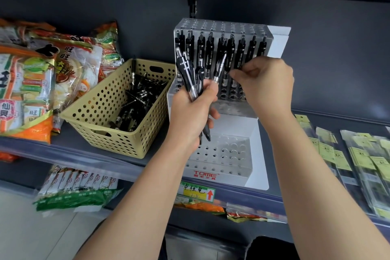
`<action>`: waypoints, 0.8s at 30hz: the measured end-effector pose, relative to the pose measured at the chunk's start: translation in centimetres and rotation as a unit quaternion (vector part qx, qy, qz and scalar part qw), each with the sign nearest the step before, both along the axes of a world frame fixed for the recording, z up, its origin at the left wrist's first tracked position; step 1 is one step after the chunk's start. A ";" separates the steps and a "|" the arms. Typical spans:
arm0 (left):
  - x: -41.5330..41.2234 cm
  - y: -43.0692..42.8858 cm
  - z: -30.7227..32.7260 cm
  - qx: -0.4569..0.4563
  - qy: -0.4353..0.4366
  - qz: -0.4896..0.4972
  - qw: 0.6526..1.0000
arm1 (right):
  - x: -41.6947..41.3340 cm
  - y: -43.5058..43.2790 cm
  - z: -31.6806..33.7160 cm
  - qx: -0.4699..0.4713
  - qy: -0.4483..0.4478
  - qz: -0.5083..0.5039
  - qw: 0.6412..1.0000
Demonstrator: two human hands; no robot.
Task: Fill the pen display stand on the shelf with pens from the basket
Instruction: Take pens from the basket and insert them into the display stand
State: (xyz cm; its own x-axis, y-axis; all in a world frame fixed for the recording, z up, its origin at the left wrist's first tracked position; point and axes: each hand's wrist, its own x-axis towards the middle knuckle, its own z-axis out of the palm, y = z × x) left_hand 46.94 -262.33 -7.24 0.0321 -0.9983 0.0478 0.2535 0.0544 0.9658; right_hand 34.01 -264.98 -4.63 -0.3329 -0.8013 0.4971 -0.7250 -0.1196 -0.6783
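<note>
Currently the left hand (193,110) is raised in front of the clear acrylic tiered pen display stand with white card backing and a red "TOME" label (204,174). Its fingers (212,88) are clenched round a bundle of black plastic click pens (185,69), clicker ends up and tips protruding below the palm. The right hand (267,84) is level with the stand's upper tier, with thumb and forefinger pinching the lower end of a single black pen (231,53) that stands upright among the row of black pens (201,48) already seated along the back. The stand sits on the dark grey shop shelf (67,140). A tan perforated plastic basket (105,99) sits just beside it on the left, on the same shelf, holding a loose heap of black pens (139,95). Orange and white snack bags (42,69) lie further left, behind the basket. Clear packets with yellow-green header cards (369,164) lie to the right of the stand. A yellow and green price label with a red arrow (198,191) is clipped to the shelf edge below the stand.
</note>
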 end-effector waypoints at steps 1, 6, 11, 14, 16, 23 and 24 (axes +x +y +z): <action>-0.1 0.0 0.0 0.000 0.006 -0.001 1.000 | -0.1 0.0 0.1 0.000 0.000 -0.005 1.000; -0.7 0.0 0.0 0.010 0.045 -0.030 0.998 | -0.4 1.0 1.7 0.023 -0.167 0.140 0.976; -1.3 0.0 -0.3 0.004 0.057 -0.037 0.998 | -1.1 1.9 1.7 0.104 -0.258 0.286 0.917; -1.8 0.2 -0.4 -0.008 0.041 -0.045 0.998 | -1.5 2.0 1.7 0.086 -0.251 0.261 0.928; -2.2 0.3 -0.5 -0.006 0.038 -0.051 0.998 | -1.9 2.1 1.8 0.068 -0.257 0.242 0.933; -2.3 0.4 -0.6 0.031 -0.005 -0.040 0.999 | -3.6 1.9 2.9 -0.067 -0.282 0.115 0.950; -2.3 0.3 -0.6 0.032 -0.020 -0.036 0.999 | -3.8 1.7 2.9 -0.087 -0.272 0.091 0.954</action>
